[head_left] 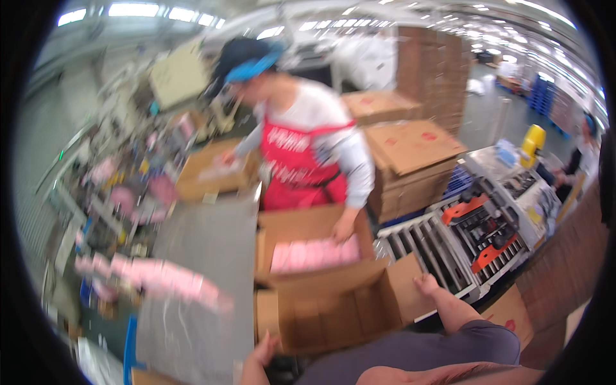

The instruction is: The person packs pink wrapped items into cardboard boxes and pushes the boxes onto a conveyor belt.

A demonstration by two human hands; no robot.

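An open cardboard box (339, 316) lies right in front of me, its bare brown inside showing and its side flaps folded outward. My right hand (425, 284) is closed on the edge of its right flap. At the near left corner, my left hand (264, 350) grips the box by the left flap, its fingers partly hidden. Just beyond stands a second open carton (266, 240) with a row of pink packs (314, 255) in it. A co-worker's hand (345, 226) reaches down to those packs.
The co-worker in a red apron (298, 160) stands across from me. A grey metal table (208, 250) with blurred pink packs (163, 277) is at left. Right are a roller conveyor (420, 247), a machine with orange guards (465, 208) and stacked flat cartons (414, 151).
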